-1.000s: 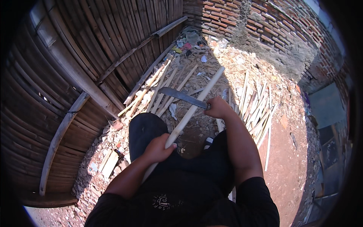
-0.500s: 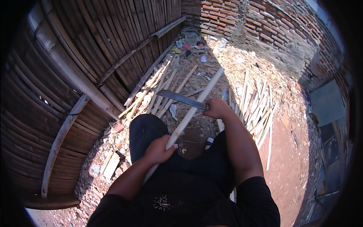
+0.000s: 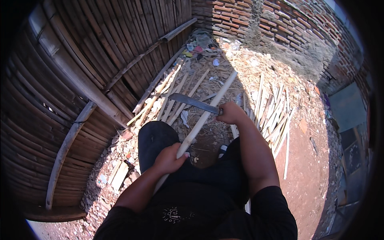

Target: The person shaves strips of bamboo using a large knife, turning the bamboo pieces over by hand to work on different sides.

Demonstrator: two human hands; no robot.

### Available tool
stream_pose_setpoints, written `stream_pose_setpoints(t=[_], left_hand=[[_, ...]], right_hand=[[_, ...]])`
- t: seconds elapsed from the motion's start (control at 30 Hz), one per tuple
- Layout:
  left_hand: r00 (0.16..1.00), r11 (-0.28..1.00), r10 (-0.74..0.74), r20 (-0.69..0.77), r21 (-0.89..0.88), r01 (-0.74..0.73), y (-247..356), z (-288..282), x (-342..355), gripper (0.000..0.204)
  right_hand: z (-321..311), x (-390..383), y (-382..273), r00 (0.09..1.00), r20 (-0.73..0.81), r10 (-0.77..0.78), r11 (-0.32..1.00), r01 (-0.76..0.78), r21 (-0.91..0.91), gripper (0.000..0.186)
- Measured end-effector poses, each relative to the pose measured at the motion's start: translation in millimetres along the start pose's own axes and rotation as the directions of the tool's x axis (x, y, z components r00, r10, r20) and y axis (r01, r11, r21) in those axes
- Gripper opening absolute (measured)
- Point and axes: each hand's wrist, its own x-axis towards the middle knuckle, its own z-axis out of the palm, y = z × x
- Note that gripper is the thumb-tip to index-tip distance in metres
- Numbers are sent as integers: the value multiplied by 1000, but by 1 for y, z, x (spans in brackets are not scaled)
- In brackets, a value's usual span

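Observation:
A long pale wooden strip (image 3: 222, 92) runs diagonally up from my lap between my knees. My left hand (image 3: 170, 159) is closed around its lower part, beside my dark-clad left knee (image 3: 154, 138). In my right hand (image 3: 232, 113) is the handle of a machete, whose long dark steel blade (image 3: 191, 101) lies crosswise over the strip, a short way below its upper end, pointing left.
A slatted bamboo fence (image 3: 68, 48) with poles stands at left, a brick wall (image 3: 288, 28) behind. Loose strips lie in piles at left (image 3: 176, 86) and right (image 3: 272, 116) among straw, rubble and scraps (image 3: 198, 50). Grey panels (image 3: 346, 108) lean at right.
Very little differs. My right hand and the machete have shifted slightly, most recently a little upward, with the blade still across the strip; my left hand keeps its grip.

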Motion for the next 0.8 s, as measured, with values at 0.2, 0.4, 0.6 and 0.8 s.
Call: stream_pose_setpoints(t=[0.2, 0.4, 0.6, 0.8], left_hand=[[1000, 1000, -3, 4, 24, 3, 0, 0, 0, 39], [1000, 1000, 5, -2, 14, -5, -1, -1, 0, 39], [1000, 1000, -1, 9, 14, 1, 1, -1, -1, 39], [1000, 1000, -12, 23, 21, 11, 1, -1, 1, 38]], right_hand=[[7, 2, -2, 997, 30, -76, 997, 76, 8, 51], [12, 1, -10, 988, 31, -150, 988, 151, -30, 50], [2, 1, 0, 1000, 5, -10, 1000, 10, -24, 51], [8, 2, 1, 999, 9, -45, 999, 45, -6, 51]])
